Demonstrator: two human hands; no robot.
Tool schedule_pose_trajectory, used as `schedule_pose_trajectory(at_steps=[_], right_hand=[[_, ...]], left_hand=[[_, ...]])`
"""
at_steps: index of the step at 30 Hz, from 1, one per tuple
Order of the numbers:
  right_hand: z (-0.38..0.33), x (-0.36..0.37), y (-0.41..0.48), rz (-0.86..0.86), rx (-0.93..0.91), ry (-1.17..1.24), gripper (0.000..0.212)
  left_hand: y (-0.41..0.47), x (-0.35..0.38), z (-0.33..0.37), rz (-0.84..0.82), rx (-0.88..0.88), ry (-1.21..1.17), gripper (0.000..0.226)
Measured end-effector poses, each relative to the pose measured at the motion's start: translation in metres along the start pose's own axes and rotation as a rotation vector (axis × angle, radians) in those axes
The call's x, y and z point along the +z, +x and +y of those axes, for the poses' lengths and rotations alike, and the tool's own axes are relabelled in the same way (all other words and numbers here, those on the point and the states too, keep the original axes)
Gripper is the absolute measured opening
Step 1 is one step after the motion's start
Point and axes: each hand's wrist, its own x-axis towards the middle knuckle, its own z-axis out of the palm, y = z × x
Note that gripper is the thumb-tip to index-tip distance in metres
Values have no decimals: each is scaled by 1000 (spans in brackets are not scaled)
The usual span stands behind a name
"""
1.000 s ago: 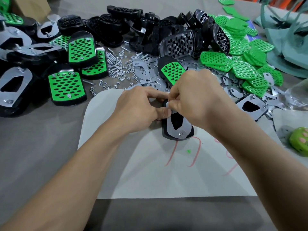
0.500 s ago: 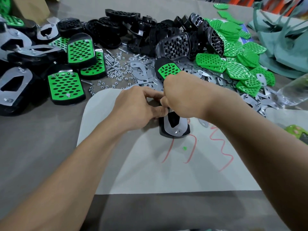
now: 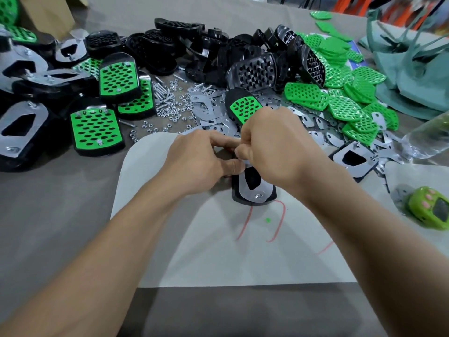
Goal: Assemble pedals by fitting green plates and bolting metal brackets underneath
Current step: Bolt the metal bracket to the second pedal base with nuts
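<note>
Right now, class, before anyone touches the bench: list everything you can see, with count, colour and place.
pedal in work: one, black, underside up, centre of the sheet
bracket: one, silver, on that pedal, a nut at its near end
white sheet: one, under the hands
finished pedals: several, black with green plates, left
upturned pedals: several, black with silver brackets, far left
bare pedal bodies: heap, black, back centre
green plates: pile, back right
loose brackets: pile, silver, behind the hands
nuts and bolts: many, silver, left of those brackets
bottle: one, clear, right edge
gadget: one, green, right
left hand: grips the pedal's left side
right hand: fingers pinch at its far end; what they pinch is hidden
</note>
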Motion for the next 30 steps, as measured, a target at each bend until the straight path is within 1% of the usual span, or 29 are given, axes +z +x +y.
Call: schedule_pose_trajectory(at_steps=[3,7,9,12,14,16,19,22,25,27,30], right_hand=[[-1,2,-3,-8,-4,-34,13],[1,7,0,20,16,22,17],[9,8,0,26,84,178,17],[21,13,-8,29,248,524,10],[28,19,-18,84,328,684,10],[30,23,-28,155,353,817,12],[29,28,-44,193,316,947,17],[26,36,-58,193,341,1019,15],[27,42,-69,214,378,1004,15],[29,45,-77,276,388,983,16],[31,49,-87,386,418,996,19]], left_hand=[[1,0,-1,0,25,11,35],[2,1,-4,18,25,15,36],[2,3,-5,25,34,7,35],[2,3,-5,25,66,-6,30],[2,3,-5,30,69,9,35],[3,3,-5,22,58,37,39],[3,2,-4,25,36,42,39],[1,3,-2,44,3,29,40],[-4,0,4,42,10,-37,54],[-11,-5,7,27,46,-101,60],[-31,-6,10,7,134,-66,61]])
